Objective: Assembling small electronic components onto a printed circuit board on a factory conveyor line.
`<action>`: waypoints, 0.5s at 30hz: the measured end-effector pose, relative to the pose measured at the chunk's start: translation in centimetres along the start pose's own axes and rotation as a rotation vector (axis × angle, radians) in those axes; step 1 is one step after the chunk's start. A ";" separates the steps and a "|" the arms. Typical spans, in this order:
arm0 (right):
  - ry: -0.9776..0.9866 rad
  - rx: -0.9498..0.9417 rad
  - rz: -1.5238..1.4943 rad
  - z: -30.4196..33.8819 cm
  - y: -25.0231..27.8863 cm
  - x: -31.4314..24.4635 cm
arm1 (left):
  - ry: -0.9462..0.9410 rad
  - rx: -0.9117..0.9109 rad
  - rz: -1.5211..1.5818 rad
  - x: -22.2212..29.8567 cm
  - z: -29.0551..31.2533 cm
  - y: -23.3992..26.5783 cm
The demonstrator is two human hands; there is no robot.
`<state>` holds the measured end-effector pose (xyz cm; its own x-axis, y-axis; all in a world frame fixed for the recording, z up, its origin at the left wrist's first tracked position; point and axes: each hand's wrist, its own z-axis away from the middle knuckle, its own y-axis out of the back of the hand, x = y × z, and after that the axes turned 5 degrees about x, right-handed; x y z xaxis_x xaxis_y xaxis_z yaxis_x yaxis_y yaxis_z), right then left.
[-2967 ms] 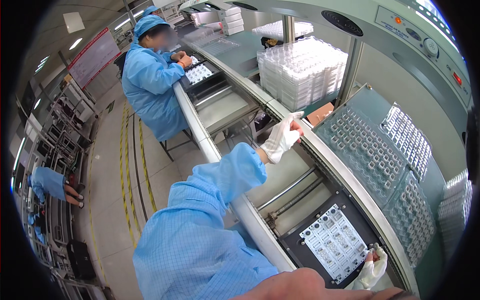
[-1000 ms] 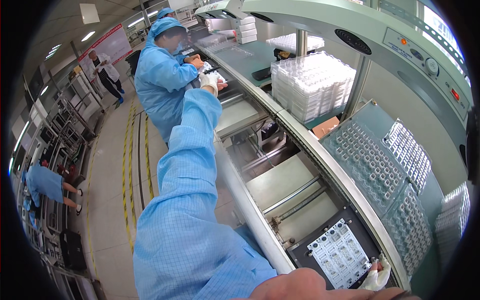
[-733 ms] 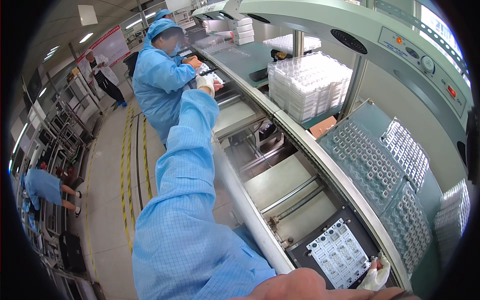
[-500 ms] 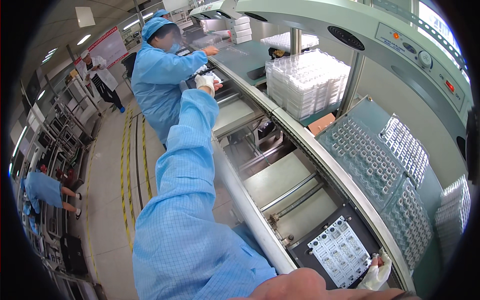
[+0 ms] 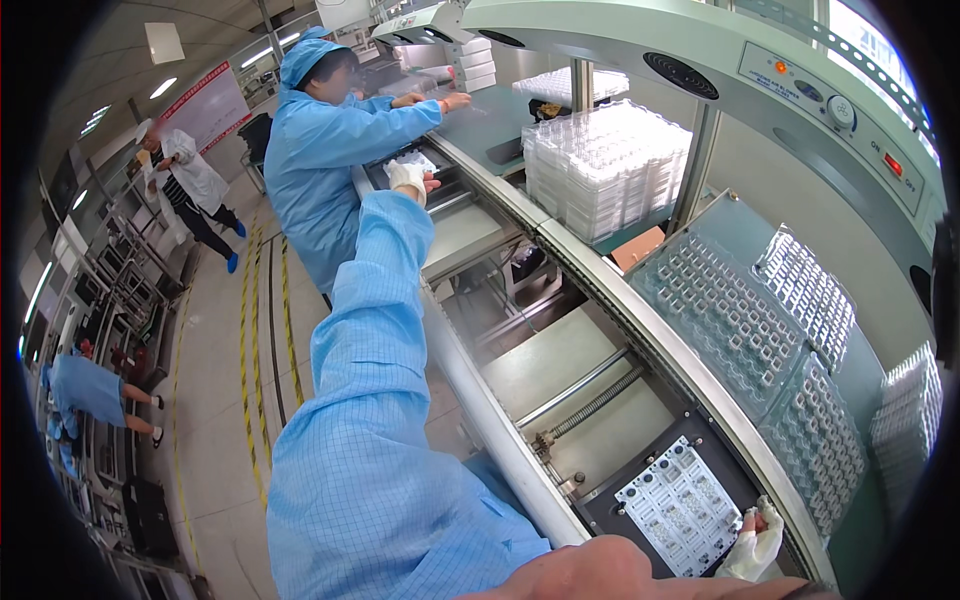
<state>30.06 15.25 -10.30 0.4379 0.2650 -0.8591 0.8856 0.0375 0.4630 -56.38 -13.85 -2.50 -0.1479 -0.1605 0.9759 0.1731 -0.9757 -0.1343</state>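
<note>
My left arm, in a blue checked sleeve, stretches far along the conveyor. At its end my left hand (image 5: pixel 408 176), in a white glove with bare fingertips, is beside a white panel (image 5: pixel 418 160) on the far dark carrier; its grip is too small to make out. Close to me, a white circuit-board panel (image 5: pixel 680 508) lies on a black carrier plate (image 5: pixel 610 510) between the rails. Beside this panel's right edge is my right hand (image 5: pixel 755 542), gloved with fingertips bare. Its fingers are curled together, and whatever they hold is hidden.
Conveyor rails (image 5: pixel 600 270) flank an open bay with a screw shaft (image 5: pixel 598 405). Clear trays of small parts (image 5: pixel 715 305) and a tray stack (image 5: pixel 605 170) stand on the right bench. An air-blower unit (image 5: pixel 800 110) hangs above. A co-worker (image 5: pixel 320 170) works at the far left.
My left hand has shifted slightly left at the far carrier. The co-worker's hands have moved right, over the bench. The person in the white coat has come nearer; my right hand stays put.
</note>
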 end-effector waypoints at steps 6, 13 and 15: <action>0.028 -0.026 -0.043 -0.4 -0.6 0.2 | 0.008 -0.032 0.026 -0.7 -3.3 2.3; 0.072 -0.049 -0.100 -0.7 -1.3 0.1 | -0.081 -0.066 0.049 0.0 -1.5 4.2; 0.076 -0.017 -0.069 -0.3 -0.8 -0.1 | -0.047 -0.103 0.179 -2.3 2.7 0.1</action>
<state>29.28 15.49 -10.50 0.3622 0.3336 -0.8704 0.9102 0.0747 0.4074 -53.36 -13.20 -4.32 -0.0773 -0.3278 0.9416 0.0915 -0.9428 -0.3207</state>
